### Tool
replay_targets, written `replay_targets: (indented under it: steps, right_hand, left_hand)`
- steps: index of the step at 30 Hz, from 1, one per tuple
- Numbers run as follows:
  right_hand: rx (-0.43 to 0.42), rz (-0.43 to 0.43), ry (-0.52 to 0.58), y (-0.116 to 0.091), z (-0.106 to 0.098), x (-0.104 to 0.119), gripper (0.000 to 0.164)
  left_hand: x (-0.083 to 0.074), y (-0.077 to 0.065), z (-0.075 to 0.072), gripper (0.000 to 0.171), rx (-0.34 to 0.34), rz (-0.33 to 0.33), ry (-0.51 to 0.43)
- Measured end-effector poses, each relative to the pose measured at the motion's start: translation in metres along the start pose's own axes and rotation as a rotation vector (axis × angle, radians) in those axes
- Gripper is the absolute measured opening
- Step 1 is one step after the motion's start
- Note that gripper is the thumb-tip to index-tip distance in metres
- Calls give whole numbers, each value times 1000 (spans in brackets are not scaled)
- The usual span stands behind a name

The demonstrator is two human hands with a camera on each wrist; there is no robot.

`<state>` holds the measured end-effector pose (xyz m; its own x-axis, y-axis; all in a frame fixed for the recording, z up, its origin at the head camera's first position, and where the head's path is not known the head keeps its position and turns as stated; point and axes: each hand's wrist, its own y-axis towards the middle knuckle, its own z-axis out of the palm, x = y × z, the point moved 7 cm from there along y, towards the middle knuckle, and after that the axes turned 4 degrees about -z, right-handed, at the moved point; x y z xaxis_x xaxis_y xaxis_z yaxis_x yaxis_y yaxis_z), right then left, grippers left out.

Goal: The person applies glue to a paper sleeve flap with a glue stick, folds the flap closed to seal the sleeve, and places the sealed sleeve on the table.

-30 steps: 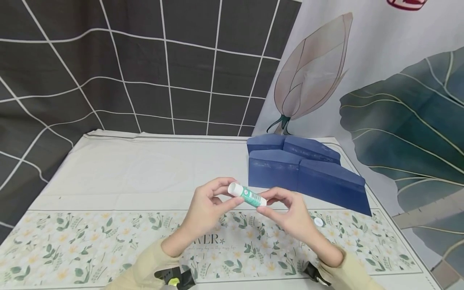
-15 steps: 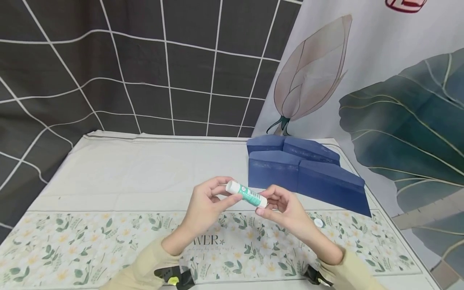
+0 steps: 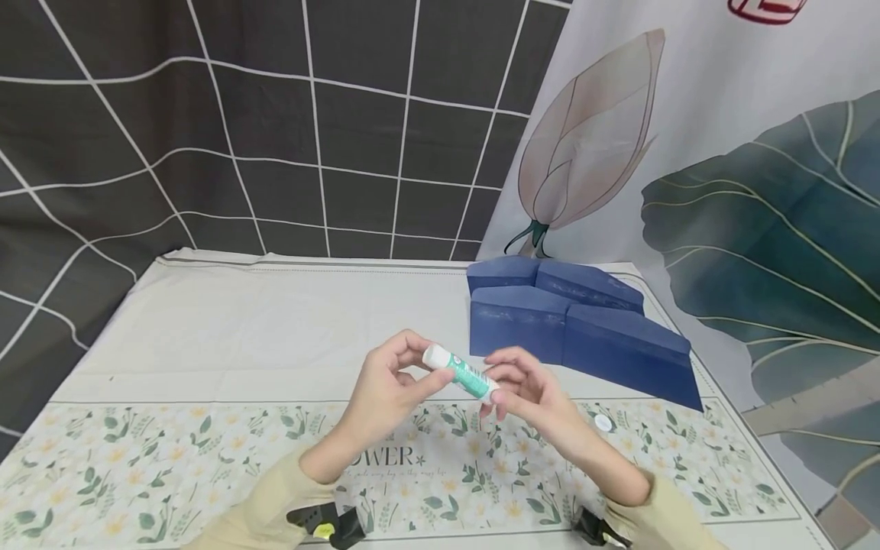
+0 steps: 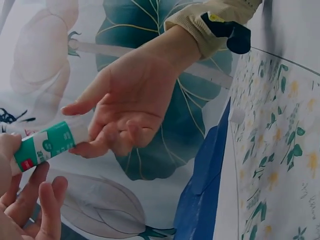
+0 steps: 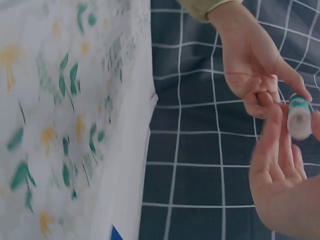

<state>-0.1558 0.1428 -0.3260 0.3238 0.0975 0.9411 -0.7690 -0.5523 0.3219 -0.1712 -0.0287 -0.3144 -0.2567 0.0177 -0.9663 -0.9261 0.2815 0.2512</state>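
Below the frame's centre, the left hand (image 3: 385, 383) pinches the tube (image 3: 470, 378) near its upper end. Since a moment ago, the right hand (image 3: 539, 399) has spread its fingers by the lower end; whether they pinch, I cannot tell. The left seems the main support.

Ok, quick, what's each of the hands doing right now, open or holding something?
Left hand: closed, holding the green-and-white tube near one end.
Right hand: closed, lightly pinching the other end.
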Motion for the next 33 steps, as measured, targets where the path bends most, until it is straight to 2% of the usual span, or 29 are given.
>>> replay_targets:
  steps: [4, 7, 9, 12, 15, 20, 23, 27, 33]
  right_hand:
    - [-179, -28, -137, -2, -10, 4, 31]
    - [-225, -37, -193, -5, -13, 6, 24]
    - [-201, -38, -167, -6, -12, 6, 20]
    - [-148, 1, -109, -7, -10, 3, 24]
    - [-124, -7, -78, -7, -9, 3, 27]
    - [-163, -74, -101, -8, -9, 6, 30]
    - [-133, -40, -145, -7, -7, 4, 18]
    - [-70, -6, -135, -6, -2, 2, 26]
    - [-124, -86, -81, -6, -4, 5, 23]
  left_hand:
    - [4, 0, 3, 22, -24, -44, -26]
    - [4, 0, 7, 24, -6, -42, -36]
    - [3, -1, 9, 25, 13, -24, -28]
    - [1, -1, 10, 26, 30, 7, 6]
    - [1, -1, 10, 26, 21, 9, 29]
    - [3, 1, 10, 27, 6, -30, 10]
    - [1, 1, 11, 27, 31, -26, -13]
    - [0, 2, 12, 26, 46, -20, -26]
    - [4, 3, 13, 26, 28, -49, -3]
